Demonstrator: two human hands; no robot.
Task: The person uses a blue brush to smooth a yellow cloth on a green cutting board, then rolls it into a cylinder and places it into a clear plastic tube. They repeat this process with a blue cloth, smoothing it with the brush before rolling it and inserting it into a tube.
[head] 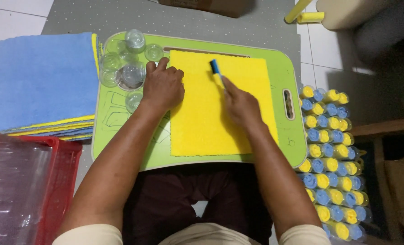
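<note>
While the yellow cloth [215, 106] lies flat at the frame's centre on the green lap board [281, 72], its long axis running from top to bottom of the frame, the right hand [241, 105] rests on its upper middle, grip closed on a small blue-and-yellow tool [217, 70] pointing toward upper left. The left hand [163, 86] presses flat, fingers loosely open and holding nothing, at the cloth's upper left edge, beside clear plastic cups [129, 68].
</note>
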